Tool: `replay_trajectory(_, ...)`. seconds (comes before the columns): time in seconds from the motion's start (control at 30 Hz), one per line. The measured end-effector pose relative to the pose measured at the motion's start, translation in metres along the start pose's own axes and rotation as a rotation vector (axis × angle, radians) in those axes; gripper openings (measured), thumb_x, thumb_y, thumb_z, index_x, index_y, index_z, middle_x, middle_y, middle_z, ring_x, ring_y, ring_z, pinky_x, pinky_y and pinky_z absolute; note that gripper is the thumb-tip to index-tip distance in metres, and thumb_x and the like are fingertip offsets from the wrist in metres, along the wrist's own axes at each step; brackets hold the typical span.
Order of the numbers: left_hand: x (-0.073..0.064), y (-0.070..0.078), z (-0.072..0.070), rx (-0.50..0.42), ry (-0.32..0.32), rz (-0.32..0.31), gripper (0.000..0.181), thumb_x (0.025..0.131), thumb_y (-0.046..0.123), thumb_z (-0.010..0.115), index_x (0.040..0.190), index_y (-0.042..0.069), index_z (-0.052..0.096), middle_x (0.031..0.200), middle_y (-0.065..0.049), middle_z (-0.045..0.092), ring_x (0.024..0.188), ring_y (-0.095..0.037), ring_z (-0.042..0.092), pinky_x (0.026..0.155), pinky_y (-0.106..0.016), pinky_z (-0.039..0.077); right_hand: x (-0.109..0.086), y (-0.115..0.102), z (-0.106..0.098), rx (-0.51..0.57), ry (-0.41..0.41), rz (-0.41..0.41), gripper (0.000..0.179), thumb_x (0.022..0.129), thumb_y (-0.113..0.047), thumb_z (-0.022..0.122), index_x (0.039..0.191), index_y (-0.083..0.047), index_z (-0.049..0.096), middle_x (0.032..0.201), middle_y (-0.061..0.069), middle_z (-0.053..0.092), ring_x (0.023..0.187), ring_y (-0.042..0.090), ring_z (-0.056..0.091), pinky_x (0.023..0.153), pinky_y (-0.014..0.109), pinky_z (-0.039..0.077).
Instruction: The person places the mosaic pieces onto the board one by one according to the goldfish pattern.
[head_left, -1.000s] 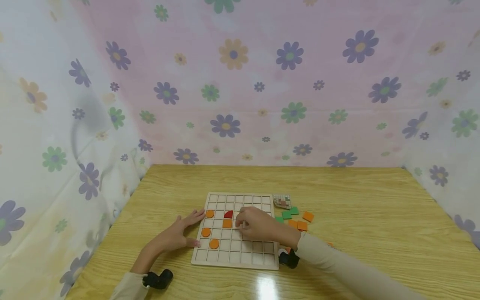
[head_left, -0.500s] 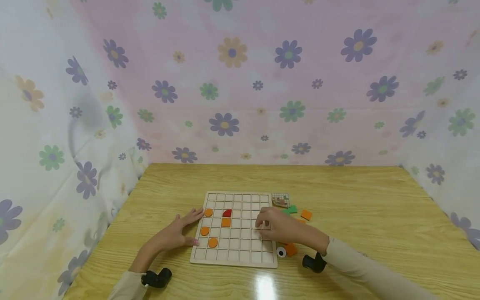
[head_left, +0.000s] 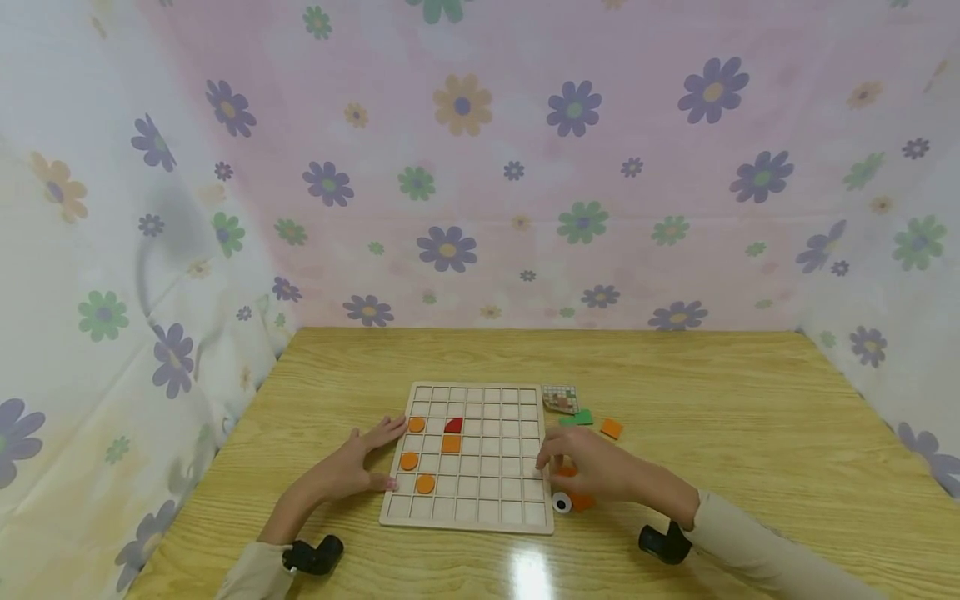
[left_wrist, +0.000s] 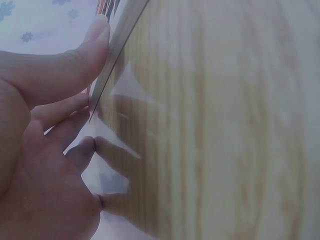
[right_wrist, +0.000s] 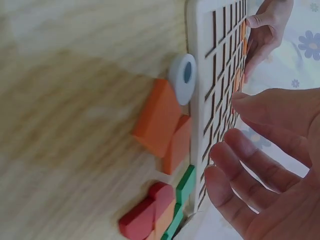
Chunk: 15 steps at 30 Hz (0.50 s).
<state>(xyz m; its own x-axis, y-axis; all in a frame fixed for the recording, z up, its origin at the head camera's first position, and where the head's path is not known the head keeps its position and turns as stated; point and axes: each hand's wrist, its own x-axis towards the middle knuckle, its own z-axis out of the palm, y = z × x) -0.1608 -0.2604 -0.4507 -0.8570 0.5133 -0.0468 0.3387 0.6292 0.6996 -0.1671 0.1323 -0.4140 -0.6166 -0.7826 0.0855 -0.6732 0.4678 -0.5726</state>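
Observation:
A wooden grid board (head_left: 491, 489) lies on the table. In its cells are a red quarter-round tile (head_left: 453, 425), an orange square tile (head_left: 451, 444) and three orange round tiles (head_left: 425, 484). My left hand (head_left: 347, 473) rests at the board's left edge, thumb and fingers spread against it; its thumb (left_wrist: 65, 75) touches the rim in the left wrist view. My right hand (head_left: 596, 464) hovers by the right edge, above the loose tiles. Its fingers are loosely bent with nothing between them in the right wrist view, where an orange tile (right_wrist: 159, 117) lies below.
Right of the board lie a white round piece with a dark centre (head_left: 562, 502), green tiles (head_left: 584, 417), another orange square (head_left: 612, 428) and red pieces (right_wrist: 137, 220). A small patterned card (head_left: 561, 398) touches the upper right corner. Flowered cloth (head_left: 480, 250) stands behind the table.
My right hand has moved right, from the middle of the board to the loose tiles beside it. The left hand stays at the left edge; the tiles in the grid look the same.

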Motion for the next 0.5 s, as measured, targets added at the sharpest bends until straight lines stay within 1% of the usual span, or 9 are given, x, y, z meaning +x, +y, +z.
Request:
replay_trajectory(0.17,0.001,0.001,-0.001,0.021,-0.013,-0.022,0.086,0.079,0.029,0.076,0.149,0.009,0.029,0.155,-0.012,0.019,0.142,-0.038,0.008,0.105,-0.067,-0.006,-0.010,0.006,0.006,-0.003,-0.008,-0.036,0.013,0.083,-0.011,0.071,0.094,-0.017,0.071,0.094,-0.010,0.058,0.080,0.007,0.053,0.067,0.022,0.048)
replay_trajectory(0.3,0.000,0.001,0.000,0.013,-0.019,-0.043,0.087,0.079,0.030,0.076,0.149,0.010,0.030,0.155,-0.011,0.020,0.142,-0.037,0.008,0.106,-0.066,-0.006,-0.018,0.008,0.010,-0.009,-0.006,-0.064,0.014,0.082,-0.010,0.072,0.092,-0.019,0.070,0.091,-0.011,0.057,0.078,0.008,0.050,0.066,0.020,0.045)
replay_trajectory(0.4,0.000,0.001,0.000,0.008,-0.021,-0.047,0.087,0.078,0.030,0.076,0.149,0.010,0.030,0.156,-0.011,0.020,0.142,-0.037,0.008,0.106,-0.066,-0.007,-0.023,0.008,0.014,-0.010,0.004,-0.083,0.015,0.082,-0.008,0.071,0.091,-0.019,0.070,0.090,-0.011,0.058,0.078,0.008,0.051,0.067,0.019,0.046)
replay_trajectory(0.5,0.001,0.000,0.000,0.011,-0.018,-0.038,0.087,0.078,0.030,0.076,0.149,0.010,0.030,0.155,-0.011,0.020,0.142,-0.037,0.008,0.105,-0.066,-0.007,-0.027,0.007,0.016,-0.028,0.014,-0.087,0.016,0.080,-0.006,0.072,0.091,-0.018,0.070,0.090,-0.012,0.058,0.080,0.004,0.051,0.070,0.020,0.047)
